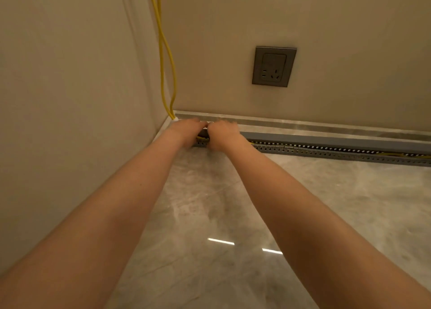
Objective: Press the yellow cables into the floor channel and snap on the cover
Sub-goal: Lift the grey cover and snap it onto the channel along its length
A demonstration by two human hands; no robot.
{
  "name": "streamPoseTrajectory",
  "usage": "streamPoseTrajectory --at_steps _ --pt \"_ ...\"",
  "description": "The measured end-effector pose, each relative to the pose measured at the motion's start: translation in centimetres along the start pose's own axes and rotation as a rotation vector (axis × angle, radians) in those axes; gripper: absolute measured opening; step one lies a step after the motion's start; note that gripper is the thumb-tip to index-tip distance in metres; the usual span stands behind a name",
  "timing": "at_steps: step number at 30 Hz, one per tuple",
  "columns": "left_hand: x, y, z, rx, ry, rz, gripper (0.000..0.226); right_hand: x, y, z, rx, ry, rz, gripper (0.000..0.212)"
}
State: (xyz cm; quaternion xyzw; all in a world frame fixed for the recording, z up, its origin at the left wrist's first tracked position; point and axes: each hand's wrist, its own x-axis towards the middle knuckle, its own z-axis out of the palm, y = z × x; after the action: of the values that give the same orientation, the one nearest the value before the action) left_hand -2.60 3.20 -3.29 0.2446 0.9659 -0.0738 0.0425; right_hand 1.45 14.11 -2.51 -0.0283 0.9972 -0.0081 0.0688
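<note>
Both hands' grip [207, 131] on wall-parallel channel [326, 151].

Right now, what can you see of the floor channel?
The floor channel is a long grey strip, plastic by the look, with slotted side walls. It lies on the marble floor along the baseboard, from the corner off to the right edge. Its top is open; yellow cables show inside. Both hands cover its corner end.

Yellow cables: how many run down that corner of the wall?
2: both yellow cables hang side by side in the corner, cross partway down, and reach the floor just beside the left hand. More may lie hidden in the channel.
</note>
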Motion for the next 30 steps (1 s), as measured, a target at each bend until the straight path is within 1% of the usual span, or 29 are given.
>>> streamPoseTrajectory --at_steps 2,3,5,7,11,14,18,21,24,28,30 --pt "-0.3 -1.4 0.1 -0.069 0.023 0.007 0.063 0.9 -1.0 0.9 0.059 -0.007 0.005 0.046" --pt "-0.4 -2.0 0.0 -0.067 0.041 0.011 0.064 1.2 -1.0 1.1 0.071 -0.014 0.017 0.046" --pt "-0.7 -3.1 0.0 -0.012 0.066 0.012 0.059 1.7 -0.7 1.2 0.074 -0.028 0.041 0.044" --pt "-1.0 -3.7 0.0 0.033 0.065 0.024 0.049 2.1 -0.5 1.1 0.086 -0.036 0.055 0.042" --pt "-1.0 -4.7 0.4 -0.009 0.133 0.059 0.036 2.6 -0.7 1.2 0.07 0.01 0.052 0.046" --pt "-1.1 -5.5 0.8 -0.049 0.163 0.07 0.031 3.0 -0.3 1.0 0.086 -0.002 0.053 0.046" --pt "-1.3 -6.3 1.4 -0.108 0.192 0.05 0.029 3.4 0.2 0.4 0.116 0.02 0.042 0.038" --pt "-1.4 -6.9 1.9 -0.107 0.211 0.063 0.03 3.4 -0.1 0.5 0.038 0.063 0.006 0.036" --pt "-1.3 -7.2 1.9 -0.004 0.179 0.074 0.032 3.6 -0.3 0.2 -0.005 0.094 -0.002 0.032" --pt "-1.5 -7.4 1.8 0.284 0.173 0.133 0.035 3.5 -0.5 -0.6 0.041 0.04 0.005 0.031" --pt "-1.9 -7.5 1.6 0.378 0.127 0.111 0.038 3.3 -0.5 -0.5 0.041 0.021 -0.006 0.032"
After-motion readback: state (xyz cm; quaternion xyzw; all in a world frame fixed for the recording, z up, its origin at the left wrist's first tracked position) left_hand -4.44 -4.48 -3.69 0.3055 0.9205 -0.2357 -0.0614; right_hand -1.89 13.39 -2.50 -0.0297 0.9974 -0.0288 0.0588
